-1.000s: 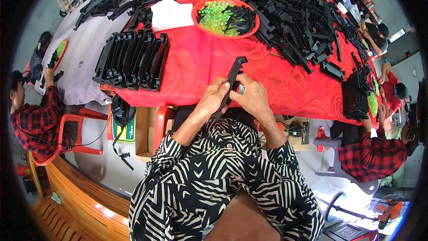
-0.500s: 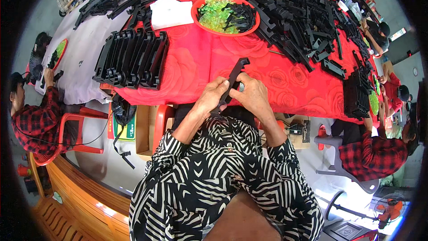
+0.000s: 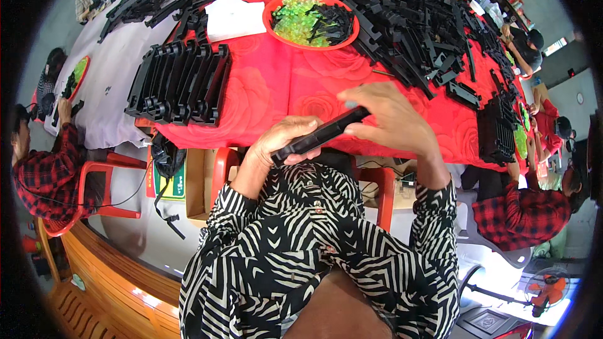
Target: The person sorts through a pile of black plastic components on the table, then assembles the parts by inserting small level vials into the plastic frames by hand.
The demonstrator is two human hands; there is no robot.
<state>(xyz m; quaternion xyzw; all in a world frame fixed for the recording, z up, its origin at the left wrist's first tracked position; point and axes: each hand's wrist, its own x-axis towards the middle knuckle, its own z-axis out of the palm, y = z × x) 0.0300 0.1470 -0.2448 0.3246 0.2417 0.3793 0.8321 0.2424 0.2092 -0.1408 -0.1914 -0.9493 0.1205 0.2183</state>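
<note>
A long black plastic strip-shaped part (image 3: 321,136) lies slantwise in front of my chest, above my lap at the table's edge. My left hand (image 3: 274,137) is closed round its lower left end, with the thumb along the top. My right hand (image 3: 402,119) is at the upper right end, fingers spread and slightly blurred, the thumb just below the part. Whether those fingers touch the part I cannot tell. Beyond my hands, an orange-red bowl (image 3: 314,47) on the table contains small yellow-green translucent pieces (image 3: 296,20) and small black strips (image 3: 336,22).
Similar black parts stand in a row (image 3: 179,85) at the left; a large loose pile (image 3: 408,22) covers the far right. White paper (image 3: 235,19) lies beside the bowl on the red cloth (image 3: 264,94). Another row (image 3: 496,132) stands right. Co-workers sit on both sides.
The black part has swung from nearly upright to a flatter slant. My right hand has moved right and opened from its grip on the part, while my left hand keeps hold.
</note>
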